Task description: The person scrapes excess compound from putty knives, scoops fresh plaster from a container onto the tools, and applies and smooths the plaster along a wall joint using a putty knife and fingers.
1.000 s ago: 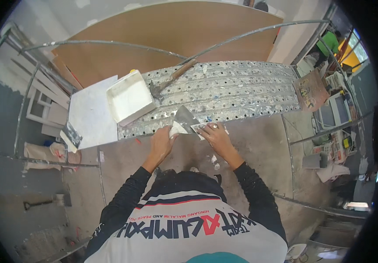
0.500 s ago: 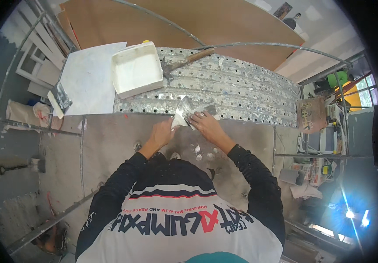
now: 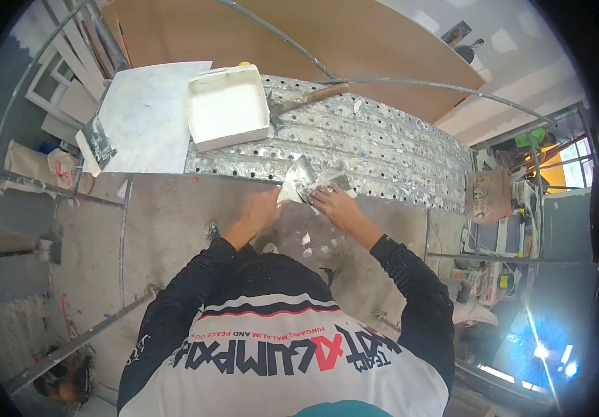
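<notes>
My left hand (image 3: 265,203) is closed on a putty knife (image 3: 298,177) with a white-smeared grey blade, held up at the near edge of a perforated metal plank (image 3: 383,139). My right hand (image 3: 330,203) is closed on a second paint-smeared scraper (image 3: 341,182), its blade touching or nearly touching the first. Behind them lie a white square tub (image 3: 227,102) of white compound and a wooden-handled tool (image 3: 327,93), partly behind the tub. To the left, another wide scraper (image 3: 99,142) rests on a white board (image 3: 145,121).
Scaffold pipes (image 3: 417,82) cross behind the plank and along both sides. A brown panel (image 3: 341,35) leans behind. Cluttered materials (image 3: 504,236) and a cardboard piece (image 3: 486,194) are at the right, with a person in green (image 3: 532,137) beyond. A shovel (image 3: 21,252) is at the lower left.
The view has turned, bringing the bright light at lower right into frame and shifting the plank. Both hands remain on the two scrapers, whose blades have shifted slightly against each other.
</notes>
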Motion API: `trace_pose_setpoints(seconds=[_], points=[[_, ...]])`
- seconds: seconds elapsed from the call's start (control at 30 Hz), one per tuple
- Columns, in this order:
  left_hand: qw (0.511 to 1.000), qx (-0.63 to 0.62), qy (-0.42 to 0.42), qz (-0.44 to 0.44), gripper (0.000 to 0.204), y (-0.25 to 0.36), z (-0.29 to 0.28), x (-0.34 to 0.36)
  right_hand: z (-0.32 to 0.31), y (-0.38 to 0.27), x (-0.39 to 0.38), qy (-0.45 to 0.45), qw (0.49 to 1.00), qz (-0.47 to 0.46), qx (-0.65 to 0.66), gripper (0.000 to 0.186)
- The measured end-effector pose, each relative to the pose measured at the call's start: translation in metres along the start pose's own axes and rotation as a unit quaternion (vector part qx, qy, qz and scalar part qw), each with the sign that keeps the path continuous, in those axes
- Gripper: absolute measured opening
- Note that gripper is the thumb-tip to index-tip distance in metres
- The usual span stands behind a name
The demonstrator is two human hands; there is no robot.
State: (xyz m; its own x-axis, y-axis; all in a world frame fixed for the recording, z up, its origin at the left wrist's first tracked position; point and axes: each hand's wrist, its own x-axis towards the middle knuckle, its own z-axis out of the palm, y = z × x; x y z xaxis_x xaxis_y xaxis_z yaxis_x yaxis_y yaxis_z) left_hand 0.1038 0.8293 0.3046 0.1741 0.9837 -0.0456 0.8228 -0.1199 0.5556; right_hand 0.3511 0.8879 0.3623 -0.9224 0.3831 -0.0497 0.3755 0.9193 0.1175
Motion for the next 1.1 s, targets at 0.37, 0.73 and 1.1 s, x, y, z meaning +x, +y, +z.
trace_pose_setpoints(seconds=[0.37,0.73,1.1], points=[[1.0,-0.021,-0.003,0.012,0.048,-0.013,0.006,-0.003,-0.009,-0.022,0.002,0.072,0.98,0.186,0.017,0.046],[0.982,-0.076,0.115,0.126,0.046,-0.039,0.03,0.005,0.011,-0.034,0.01,0.066,0.979,0.19,-0.027,0.047],[0.986,-0.06,0.109,0.11,0.047,-0.041,0.029,0.004,0.032,-0.022,-0.005,0.067,0.991,0.119,-0.001,0.049]])
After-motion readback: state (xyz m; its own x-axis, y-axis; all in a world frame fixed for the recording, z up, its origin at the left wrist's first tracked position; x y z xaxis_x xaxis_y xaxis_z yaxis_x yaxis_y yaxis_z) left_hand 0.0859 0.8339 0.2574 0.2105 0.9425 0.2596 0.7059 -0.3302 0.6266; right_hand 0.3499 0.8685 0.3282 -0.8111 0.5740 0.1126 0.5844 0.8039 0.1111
